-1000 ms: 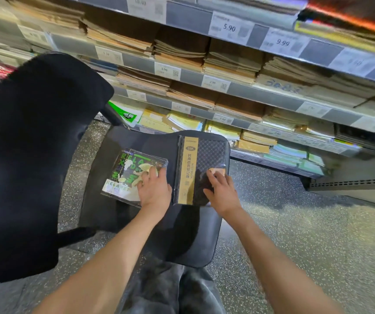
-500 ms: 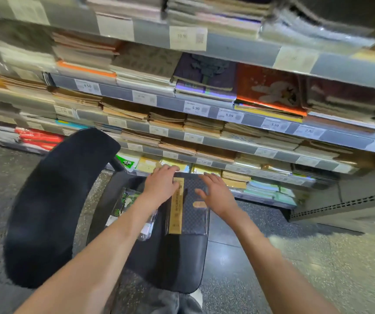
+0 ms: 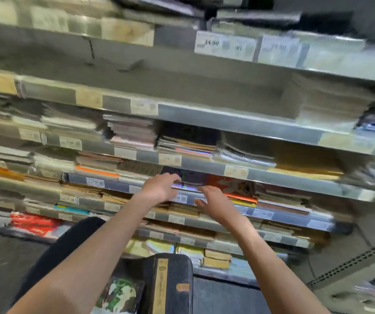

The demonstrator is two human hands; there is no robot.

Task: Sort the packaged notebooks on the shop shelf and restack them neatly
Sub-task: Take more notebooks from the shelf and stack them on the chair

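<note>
Both arms reach up to a middle shelf. My left hand point(image 3: 160, 186) hovers at the front edge of a dark purple notebook stack point(image 3: 193, 177), fingers loosely bent and holding nothing. Just right of it and lower, my right hand point(image 3: 212, 199) is spread, empty, in front of the shelf rail point(image 3: 182, 198). An orange notebook stack point(image 3: 234, 186) lies right of the purple one. Down on the black chair seat point(image 3: 134, 266) rest a dark packaged notebook with a gold band point(image 3: 170, 284) and a green-patterned packaged notebook point(image 3: 119, 295). The view is blurred.
Several tiers of shelves hold stacked notebooks with price tags on the rails point(image 3: 225, 45). One upper shelf bay point(image 3: 182, 85) looks bare. The chair's black backrest point(image 3: 61, 254) stands at lower left. Red packets point(image 3: 34, 223) sit low left; speckled floor point(image 3: 227, 298) at bottom.
Both hands left the two notebooks on the chair seat and rose to the middle shelf. The camera tilted upward, and the chair now sits at the bottom edge.
</note>
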